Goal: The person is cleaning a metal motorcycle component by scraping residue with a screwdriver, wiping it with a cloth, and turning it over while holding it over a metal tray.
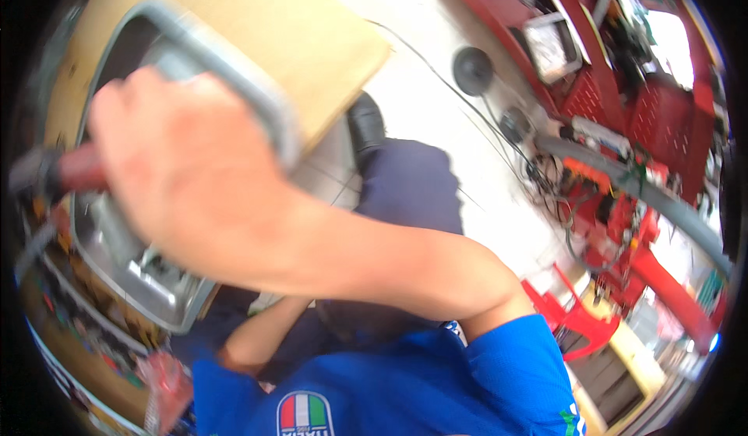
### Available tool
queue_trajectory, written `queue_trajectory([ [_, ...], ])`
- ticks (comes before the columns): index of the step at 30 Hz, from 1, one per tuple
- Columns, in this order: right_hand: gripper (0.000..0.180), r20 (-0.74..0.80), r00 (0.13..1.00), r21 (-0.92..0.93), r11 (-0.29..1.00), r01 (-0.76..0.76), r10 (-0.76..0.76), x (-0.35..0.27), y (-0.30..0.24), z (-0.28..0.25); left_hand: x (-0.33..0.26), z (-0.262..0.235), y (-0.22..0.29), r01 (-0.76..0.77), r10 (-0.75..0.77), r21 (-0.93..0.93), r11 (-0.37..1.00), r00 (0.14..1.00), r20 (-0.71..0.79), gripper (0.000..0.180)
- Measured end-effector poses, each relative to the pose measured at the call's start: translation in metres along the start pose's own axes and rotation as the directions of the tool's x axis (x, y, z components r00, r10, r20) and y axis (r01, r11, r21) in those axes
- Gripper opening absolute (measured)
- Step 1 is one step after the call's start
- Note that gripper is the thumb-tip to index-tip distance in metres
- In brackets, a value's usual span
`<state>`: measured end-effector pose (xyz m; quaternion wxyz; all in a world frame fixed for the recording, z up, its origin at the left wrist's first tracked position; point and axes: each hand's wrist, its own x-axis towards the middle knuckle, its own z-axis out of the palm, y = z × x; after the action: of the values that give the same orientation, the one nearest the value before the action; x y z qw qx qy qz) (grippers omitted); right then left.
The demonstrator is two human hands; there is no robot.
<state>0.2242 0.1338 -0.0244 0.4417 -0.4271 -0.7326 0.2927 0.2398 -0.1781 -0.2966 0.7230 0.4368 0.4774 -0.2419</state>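
Observation:
My right hand (187, 155) reaches across to the left and is closed round a red handle (81, 168) with a dark end. Motion blurs this tool, so its exact kind does not show. Below the hand lies a grey metal basin-shaped piece (167, 300) with a raised, rounded rim and shiny metal parts inside. It rests on a light wooden board (312, 38). Of my left arm, only the forearm (265, 333) shows, low in the view. My left hand is hidden behind the right forearm, so its fingers cannot be made out.
Right of the board, cables (499, 136) run over pale floor tiles past round dark discs (473, 70). Farther right stand a red metal frame (662, 120) and a red plastic chair (580, 327). Clutter and a reddish plastic bag (166, 389) lie at lower left.

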Motion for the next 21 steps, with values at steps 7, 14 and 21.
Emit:
queue_trajectory([
  [7, 0.019, -0.090, 0.994, 0.015, 0.998, -0.062, 0.063, 0.007, 0.007, 0.026, 0.009, -0.002, -0.016, -0.055, 0.061, 0.092, 0.994, 0.996, -0.060, 0.048],
  [14, 0.022, 0.171, 0.978, 0.299, 0.940, -0.164, 0.117, -0.020, -0.017, 0.021, 0.000, 0.010, -0.032, -0.208, 0.248, 0.188, 0.960, 0.943, -0.222, 0.047],
  [21, 0.022, 0.235, 0.970, 0.303, 0.953, -0.012, -0.062, -0.020, -0.022, 0.004, -0.070, -0.011, 0.025, -0.181, 0.410, 0.633, 0.753, 0.881, -0.235, 0.045],
])
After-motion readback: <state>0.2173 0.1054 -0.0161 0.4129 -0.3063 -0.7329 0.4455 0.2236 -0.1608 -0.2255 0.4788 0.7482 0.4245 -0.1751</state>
